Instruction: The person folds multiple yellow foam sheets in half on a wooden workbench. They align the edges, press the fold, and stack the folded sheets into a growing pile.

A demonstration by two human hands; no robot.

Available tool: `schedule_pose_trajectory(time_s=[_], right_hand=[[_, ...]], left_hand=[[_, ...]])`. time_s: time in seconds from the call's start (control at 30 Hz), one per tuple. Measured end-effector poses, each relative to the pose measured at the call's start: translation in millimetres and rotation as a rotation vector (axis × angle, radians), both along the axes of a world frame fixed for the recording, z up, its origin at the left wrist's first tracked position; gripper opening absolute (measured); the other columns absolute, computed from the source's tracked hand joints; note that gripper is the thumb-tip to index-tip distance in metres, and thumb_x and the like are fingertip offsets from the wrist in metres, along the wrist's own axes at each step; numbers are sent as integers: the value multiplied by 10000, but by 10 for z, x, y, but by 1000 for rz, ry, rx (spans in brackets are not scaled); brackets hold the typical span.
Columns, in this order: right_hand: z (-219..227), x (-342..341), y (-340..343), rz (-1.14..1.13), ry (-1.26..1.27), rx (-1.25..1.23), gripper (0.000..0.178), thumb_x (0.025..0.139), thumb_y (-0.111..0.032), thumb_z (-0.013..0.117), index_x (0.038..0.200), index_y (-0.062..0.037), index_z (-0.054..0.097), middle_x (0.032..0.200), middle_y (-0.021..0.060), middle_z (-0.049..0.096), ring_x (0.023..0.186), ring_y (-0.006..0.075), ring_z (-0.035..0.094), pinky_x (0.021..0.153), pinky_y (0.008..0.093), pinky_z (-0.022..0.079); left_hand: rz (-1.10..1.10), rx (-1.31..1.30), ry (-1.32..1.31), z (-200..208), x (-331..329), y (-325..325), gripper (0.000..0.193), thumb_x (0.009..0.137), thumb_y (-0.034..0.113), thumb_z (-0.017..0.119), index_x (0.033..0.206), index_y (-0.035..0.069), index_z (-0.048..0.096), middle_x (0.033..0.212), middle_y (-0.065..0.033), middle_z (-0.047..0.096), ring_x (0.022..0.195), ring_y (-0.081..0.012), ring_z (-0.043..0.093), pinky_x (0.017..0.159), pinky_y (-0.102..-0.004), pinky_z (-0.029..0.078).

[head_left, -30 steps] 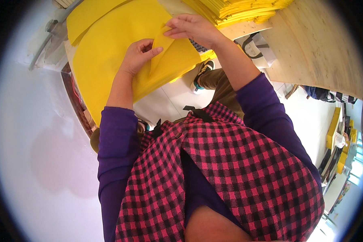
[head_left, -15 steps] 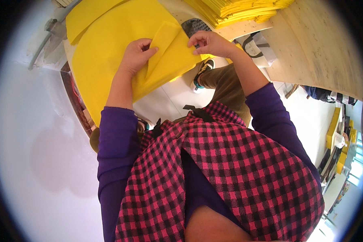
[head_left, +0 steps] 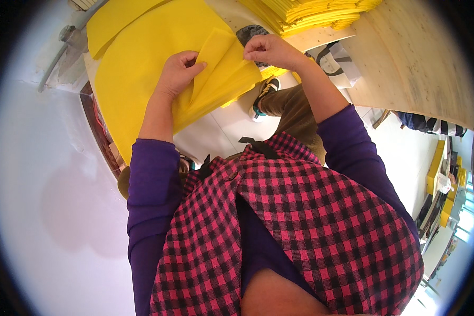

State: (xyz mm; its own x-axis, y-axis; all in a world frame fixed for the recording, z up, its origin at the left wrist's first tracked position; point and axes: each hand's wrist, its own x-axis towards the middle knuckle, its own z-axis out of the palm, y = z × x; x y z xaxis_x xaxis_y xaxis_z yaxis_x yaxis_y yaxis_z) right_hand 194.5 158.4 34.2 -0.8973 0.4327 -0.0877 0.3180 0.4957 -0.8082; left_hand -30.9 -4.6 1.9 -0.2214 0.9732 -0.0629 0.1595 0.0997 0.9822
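Large, smooth yellow sheets lie layered in front of me, and the near one has a folded-over flap. My left hand pinches the flap's left edge between thumb and fingers. At the sheet's right corner, my right hand has thumb and fingertips pressed together on the edge of an upper layer, which rises slightly there. Whether the sheets are paper or cloth I cannot tell.
A thick stack of yellow sheets sits on a wooden surface at the far right. A pale wooden board stands to the right. Below are a white bag and my shoe. A white wall is at left.
My right hand has moved slightly up and left along the sheet's corner, and its fingers have closed together on the edge. My left hand has stayed in place.
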Motion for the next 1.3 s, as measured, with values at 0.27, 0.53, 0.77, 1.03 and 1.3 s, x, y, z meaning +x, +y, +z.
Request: schedule_pose_trajectory(time_s=[0.27,0.53,0.77,1.03,1.3], right_hand=[[135,-290,-27,-42,119,127,228,835,-238,662,915,-25,667,780,41,651,729,128,579,694,271,464],[246,-493,-100,-91,128,176,232,850,-232,661,920,-10,667,787,33,649,736,105,575,697,257,464],[32,-252,-10,-198,241,-26,349,800,-216,713,1110,-77,635,995,30,627,836,111,566,753,252,473],[-160,-262,-21,-78,343,498,647,670,-112,750,1278,-154,532,1255,85,540,1120,248,509,993,325,399],[-59,-334,-30,33,272,239,455,676,-61,725,1113,-138,626,1007,31,644,996,203,577,886,304,449]], left_hand=[[-33,27,74,-2,-1,4,273,798,215,731,939,-10,665,808,2,635,728,-76,552,685,-224,450],[-68,38,95,24,23,-14,253,772,232,756,851,11,662,712,40,583,639,-51,494,603,-212,413],[-42,30,105,-36,-9,-2,171,781,147,701,852,-1,653,700,36,577,631,-51,487,594,-216,407],[-24,50,107,-38,8,-12,183,768,144,721,863,1,658,706,32,577,635,-53,490,599,-215,414],[-21,86,174,60,90,-82,196,737,142,757,864,22,669,707,41,573,621,-42,483,589,-200,411]])
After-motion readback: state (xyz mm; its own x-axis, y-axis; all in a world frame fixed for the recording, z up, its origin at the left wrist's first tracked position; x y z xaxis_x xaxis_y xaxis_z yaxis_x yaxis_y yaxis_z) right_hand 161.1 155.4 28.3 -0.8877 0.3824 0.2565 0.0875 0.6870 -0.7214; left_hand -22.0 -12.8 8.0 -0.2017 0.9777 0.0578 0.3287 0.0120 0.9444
